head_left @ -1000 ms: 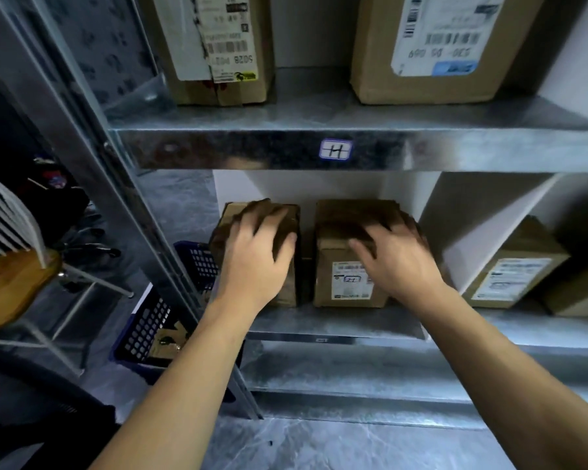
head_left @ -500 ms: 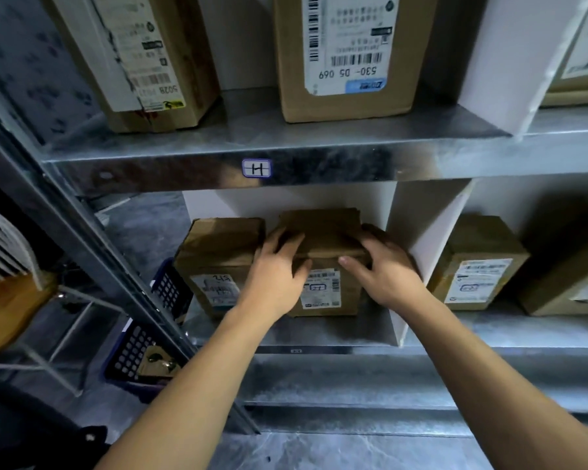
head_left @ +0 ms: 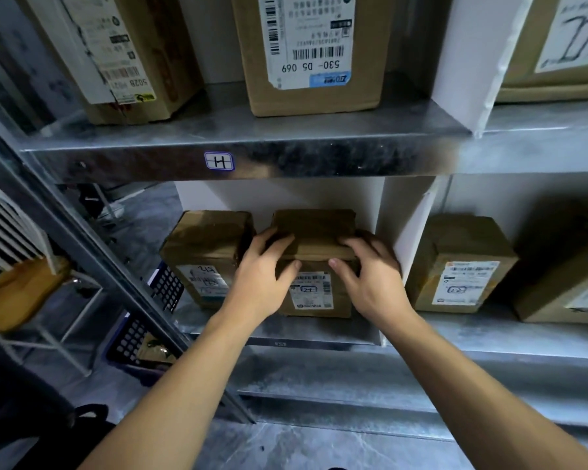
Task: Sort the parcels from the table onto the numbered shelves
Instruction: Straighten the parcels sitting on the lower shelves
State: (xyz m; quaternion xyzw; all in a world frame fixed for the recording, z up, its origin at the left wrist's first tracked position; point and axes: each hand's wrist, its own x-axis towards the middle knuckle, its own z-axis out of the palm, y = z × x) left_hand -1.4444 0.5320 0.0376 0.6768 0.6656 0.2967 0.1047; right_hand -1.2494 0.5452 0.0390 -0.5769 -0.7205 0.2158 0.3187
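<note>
Held parcel [head_left: 314, 228]: a brown cardboard box standing on the lower shelf [head_left: 472, 330], in the bay under the tag marked H [head_left: 219, 161], with its printed label facing the person.
Hands: the left hand [head_left: 263, 283] and right hand [head_left: 370, 283] both grip it, fingers curled over its top front edge and thumbs on the front face.
Key relation: the box lies straight ahead, between the hands, with neither nearer. The left fingers fill the gap to the neighbour parcel [head_left: 207, 252], the right ones the gap to the white divider [head_left: 404, 232].
Long axis: the front face is about as tall as wide. Its depth toward the back wall is hard to judge.
Step, as judged: squaring the box in its bay before letting go. With both sides this tight, drawing the hands straight back would suit.
Lower shelf count: four parcels, two in this bay and two right of the divider, a near one [head_left: 462, 266] and a far one [head_left: 571, 293].
Upper shelf [head_left: 319, 130] count: three parcels, a tall parcel [head_left: 170, 62], a barcode parcel [head_left: 370, 62] and, past a second divider [head_left: 465, 62], a far-right parcel [head_left: 526, 62].
Outside the frame: one blue crate [head_left: 133, 337] and one chair [head_left: 14, 290].
</note>
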